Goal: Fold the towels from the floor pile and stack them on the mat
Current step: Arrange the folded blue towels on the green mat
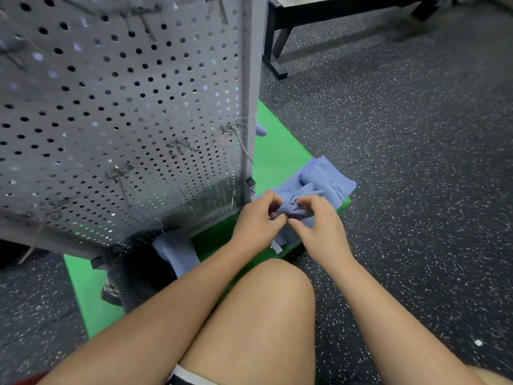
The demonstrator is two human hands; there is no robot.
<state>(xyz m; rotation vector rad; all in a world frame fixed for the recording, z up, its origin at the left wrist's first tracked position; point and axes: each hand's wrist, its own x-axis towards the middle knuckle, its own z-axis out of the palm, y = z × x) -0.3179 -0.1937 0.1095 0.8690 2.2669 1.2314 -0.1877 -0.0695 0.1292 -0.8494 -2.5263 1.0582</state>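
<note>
Left hand [256, 218] and right hand [319, 226] pinched bunched blue towel [298, 202] | green mat [277, 159], right edge | risk: uneven pull would skew fold, dragging towel onto floor [416, 134]

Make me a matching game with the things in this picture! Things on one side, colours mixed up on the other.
Things:
1. towel
2. mat
3. pegboard
4. floor

Colours:
A. grey with round holes
B. bright green
C. black with white specks
D. light blue

Pairs: 1-D, 2-B, 3-A, 4-C
</note>
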